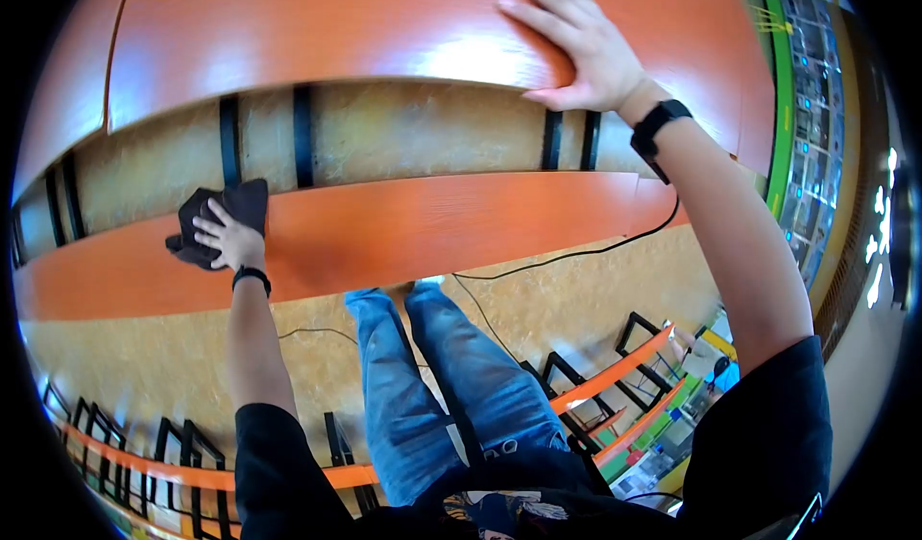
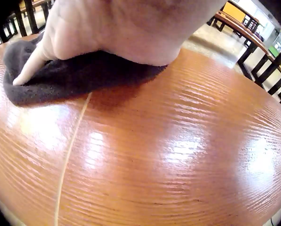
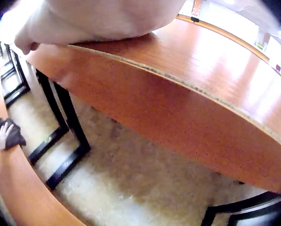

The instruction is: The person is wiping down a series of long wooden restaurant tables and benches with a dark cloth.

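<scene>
My left hand presses a dark brown cloth flat against the orange wooden bench, its fingers spread over the fabric. In the left wrist view the bunched cloth lies under the palm, with one finger extended along its side. My right hand rests on the orange tabletop near its front edge, fingers stretched out and thumb at the edge. Nothing is held in it. The right wrist view shows its heel on the table edge.
Black metal legs stand between the table and bench. A black cable runs from the bench's right end across to the floor. More benches with black frames stand behind me. A seam crosses the bench surface beside the cloth.
</scene>
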### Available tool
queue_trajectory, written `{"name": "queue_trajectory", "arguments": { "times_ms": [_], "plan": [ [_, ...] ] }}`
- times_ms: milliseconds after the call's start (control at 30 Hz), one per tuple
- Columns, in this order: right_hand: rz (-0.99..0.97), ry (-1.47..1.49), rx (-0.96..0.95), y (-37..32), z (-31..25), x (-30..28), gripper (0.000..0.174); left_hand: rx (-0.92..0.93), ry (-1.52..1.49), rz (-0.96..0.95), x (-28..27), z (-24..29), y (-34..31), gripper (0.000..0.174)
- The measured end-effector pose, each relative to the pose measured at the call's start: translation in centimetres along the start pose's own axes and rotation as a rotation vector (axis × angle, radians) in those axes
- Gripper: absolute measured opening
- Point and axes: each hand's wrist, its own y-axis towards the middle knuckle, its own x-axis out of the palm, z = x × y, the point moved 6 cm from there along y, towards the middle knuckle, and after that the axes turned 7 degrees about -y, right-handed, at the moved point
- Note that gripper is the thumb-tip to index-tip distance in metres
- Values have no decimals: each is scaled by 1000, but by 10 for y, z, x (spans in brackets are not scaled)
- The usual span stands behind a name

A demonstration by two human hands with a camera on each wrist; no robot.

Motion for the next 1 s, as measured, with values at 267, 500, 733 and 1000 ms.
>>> {"name": "queue_trajectory", "arguments": {
  "times_ms": [267,500,733,1000],
  "plan": [
    [110,6,-11,0,16,6,90,-150,-35,-55,26,31,-47,94],
    [158,77,-11,6,17,-17,92,-48,31,-91,17,72,-130,91],
    [306,193,-20,0,12,-2,93,-157,2,-271,75,113,-245,88],
    [327,288,-53,7,10,3,93,-226,90,-427,83,200,-343,97]
  ]
}}
